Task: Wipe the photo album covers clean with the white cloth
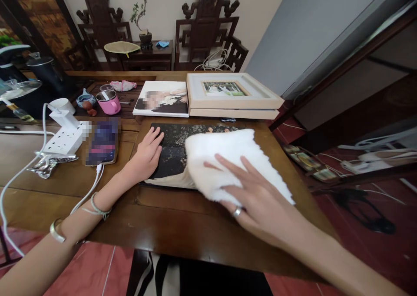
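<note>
A dark photo print [172, 157] lies flat on the wooden table, showing two small figures and a long pale dress train. My left hand [148, 153] rests on its left edge, fingers stretched out and holding nothing. Over the print's right part lies a fluffy white cloth [224, 146], which hides much of the picture. My right hand [249, 196], with a ring on one finger, presses down on this cloth, its fingers sunk among the folds.
Behind the print are a white photo panel [159, 107] and stacked wooden picture frames [234, 104]. To the left lie a charging phone [103, 141], a white power strip [67, 137] with cables, and a pink mug [109, 102]. The table's right edge [302, 191] is close by.
</note>
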A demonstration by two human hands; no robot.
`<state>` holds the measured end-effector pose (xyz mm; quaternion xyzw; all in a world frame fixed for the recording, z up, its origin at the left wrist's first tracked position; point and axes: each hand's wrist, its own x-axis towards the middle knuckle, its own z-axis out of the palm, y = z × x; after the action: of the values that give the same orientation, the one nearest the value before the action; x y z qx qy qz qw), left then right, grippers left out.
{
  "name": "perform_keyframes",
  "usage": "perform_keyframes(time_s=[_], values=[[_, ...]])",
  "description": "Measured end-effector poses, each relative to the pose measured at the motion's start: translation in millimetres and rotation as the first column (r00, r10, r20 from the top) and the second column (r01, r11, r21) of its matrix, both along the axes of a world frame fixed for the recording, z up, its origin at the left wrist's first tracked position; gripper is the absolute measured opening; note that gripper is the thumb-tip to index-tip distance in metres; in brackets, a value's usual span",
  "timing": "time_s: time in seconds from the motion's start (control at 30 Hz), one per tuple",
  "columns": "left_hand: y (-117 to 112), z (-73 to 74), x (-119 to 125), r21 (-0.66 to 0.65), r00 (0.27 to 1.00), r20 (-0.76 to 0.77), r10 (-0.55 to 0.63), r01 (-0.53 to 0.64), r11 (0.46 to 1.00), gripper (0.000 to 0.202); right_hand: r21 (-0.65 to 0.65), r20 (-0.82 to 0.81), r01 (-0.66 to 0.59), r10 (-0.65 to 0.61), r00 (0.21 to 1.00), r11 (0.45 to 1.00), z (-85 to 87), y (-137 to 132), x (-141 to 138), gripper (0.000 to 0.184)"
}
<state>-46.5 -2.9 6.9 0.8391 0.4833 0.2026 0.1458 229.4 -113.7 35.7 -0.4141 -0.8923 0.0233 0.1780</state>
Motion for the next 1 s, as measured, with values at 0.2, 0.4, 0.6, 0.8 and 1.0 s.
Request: perform_keyframes(time_s=[0.2,0.4,0.6,0.8,1.0], values=[[-0.4,-1.9,-1.7,-0.008,1.0,0.005,0.005,-0.005,1.0,0.05,0.056,0.072,0.271,-0.275,0.959,0.961,-8.3,60.0,15.4,0.036],[0.5,-0.1,10.9,0.028,0.987,0.157,0.045,-0.05,0.998,0.053,0.004,0.065,0.254,-0.253,0.965,0.967,-3.9,82.6,-32.6,0.035],[-2.9,7.5,15.3,0.112,0.949,0.314,-0.003,-0.034,0.993,0.061,-0.171,0.053,-0.206,0.218,0.974,0.963,8.0,44.5,-55.1,0.027],[-5.6,7.2,8.7,0.073,0.952,0.3,0.068,-0.095,0.993,0.061,-0.135,-0.068,-0.314,0.307,0.949,0.94,7.1,8.5,-18.1,0.029],[-7.5,7.1,8.7,0.072,0.969,0.242,0.043,-0.062,0.996,0.057,-0.035,-0.078,-0.04,0.037,0.996,0.999,-4.5,28.1,13.2,0.024]])
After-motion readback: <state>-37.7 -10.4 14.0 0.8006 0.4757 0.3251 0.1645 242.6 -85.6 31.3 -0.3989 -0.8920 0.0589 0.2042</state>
